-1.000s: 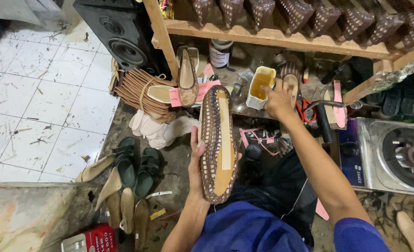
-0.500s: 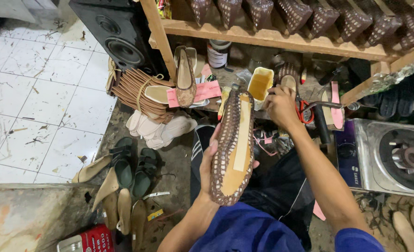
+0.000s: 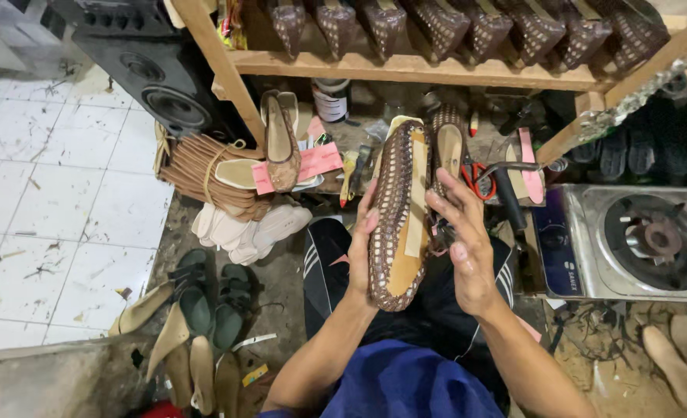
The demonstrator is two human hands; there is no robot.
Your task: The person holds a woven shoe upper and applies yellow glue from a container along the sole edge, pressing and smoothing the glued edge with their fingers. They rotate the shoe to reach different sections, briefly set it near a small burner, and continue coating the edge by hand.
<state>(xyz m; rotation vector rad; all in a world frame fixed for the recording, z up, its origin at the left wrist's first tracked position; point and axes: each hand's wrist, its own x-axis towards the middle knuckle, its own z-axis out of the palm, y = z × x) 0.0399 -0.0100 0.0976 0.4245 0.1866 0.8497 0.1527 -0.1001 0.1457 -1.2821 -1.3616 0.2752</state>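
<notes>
A brown woven flat shoe [image 3: 399, 217] with a tan insole is held upright in front of me, toe pointing away. My left hand [image 3: 361, 240] grips its left edge from behind. My right hand [image 3: 467, 240] rests against its right side with the fingers spread and the fingertips touching the shoe's rim. A second woven shoe [image 3: 447, 147] lies on the low bench just behind the held one.
A wooden shelf [image 3: 405, 70] above carries a row of woven shoes. A black speaker [image 3: 157, 85] stands at left, with a bundle of soles [image 3: 204, 170] beside it. A single gas stove [image 3: 637, 240] sits at right. Loose insoles and sandals [image 3: 204, 310] lie on the floor.
My right hand has come back from the yellow container on the bench and now touches the shoe's right side. The shoe has swung more upright and nearer the middle.
</notes>
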